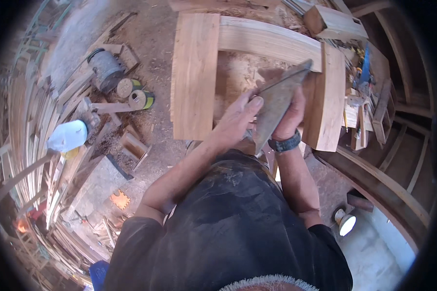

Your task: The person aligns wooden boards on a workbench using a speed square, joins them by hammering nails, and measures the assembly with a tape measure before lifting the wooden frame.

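Observation:
In front of my chest, both hands hold a flat grey-brown piece [279,107], tilted, tapering to a point at its lower end, with a dark line along its upper edge. I cannot make out its kind. My left hand [242,112] grips its left edge, thumb laid on the face. On the other side my right hand [295,112] supports it, most of the fingers hidden behind. A dark wristband [284,143] circles my right wrist. Below the hands stands a wooden frame with a wide left board [195,77], a right board [329,97] and a far crosspiece [272,39].
Two tins [141,100] and a dark bucket [104,69] stand on the floor at left, near a translucent jug [68,136] and stacked wood strips [22,121]. Tools [364,72] lie at far right beside a wooden block [335,23]. A lamp [344,222] shines at lower right.

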A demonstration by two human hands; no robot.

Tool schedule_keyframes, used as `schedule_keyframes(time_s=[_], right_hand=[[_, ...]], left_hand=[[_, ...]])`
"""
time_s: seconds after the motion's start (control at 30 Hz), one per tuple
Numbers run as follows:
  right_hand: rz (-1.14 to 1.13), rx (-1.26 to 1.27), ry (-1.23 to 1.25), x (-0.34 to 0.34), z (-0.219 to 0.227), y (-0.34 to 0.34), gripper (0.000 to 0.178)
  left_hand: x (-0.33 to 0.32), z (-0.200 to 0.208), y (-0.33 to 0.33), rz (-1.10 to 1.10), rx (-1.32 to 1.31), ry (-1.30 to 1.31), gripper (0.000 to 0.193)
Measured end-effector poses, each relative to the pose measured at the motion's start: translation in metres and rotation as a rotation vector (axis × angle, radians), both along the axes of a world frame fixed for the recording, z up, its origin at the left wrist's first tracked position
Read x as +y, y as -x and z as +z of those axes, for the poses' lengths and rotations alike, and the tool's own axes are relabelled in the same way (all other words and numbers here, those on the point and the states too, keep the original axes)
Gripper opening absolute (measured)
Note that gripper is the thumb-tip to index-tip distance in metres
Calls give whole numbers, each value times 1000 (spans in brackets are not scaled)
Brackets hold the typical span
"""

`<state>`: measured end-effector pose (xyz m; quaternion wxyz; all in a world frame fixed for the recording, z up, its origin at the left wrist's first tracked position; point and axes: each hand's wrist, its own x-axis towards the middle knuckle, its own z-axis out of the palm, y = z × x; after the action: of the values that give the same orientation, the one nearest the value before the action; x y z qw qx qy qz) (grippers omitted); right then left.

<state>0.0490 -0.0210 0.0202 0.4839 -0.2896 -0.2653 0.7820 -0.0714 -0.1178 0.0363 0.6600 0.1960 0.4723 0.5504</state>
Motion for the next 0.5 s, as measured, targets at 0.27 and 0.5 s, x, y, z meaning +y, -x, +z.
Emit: schedule_keyframes(time_s=[0.27,0.5], right_hand=[[163,-231,-339,10,7,-10,60],[228,-1199,-1129,52,28,-48,42]], left_hand=[[14,-37,15,387,-32,-108,60],[20,-35,21,192,205,-97,26]])
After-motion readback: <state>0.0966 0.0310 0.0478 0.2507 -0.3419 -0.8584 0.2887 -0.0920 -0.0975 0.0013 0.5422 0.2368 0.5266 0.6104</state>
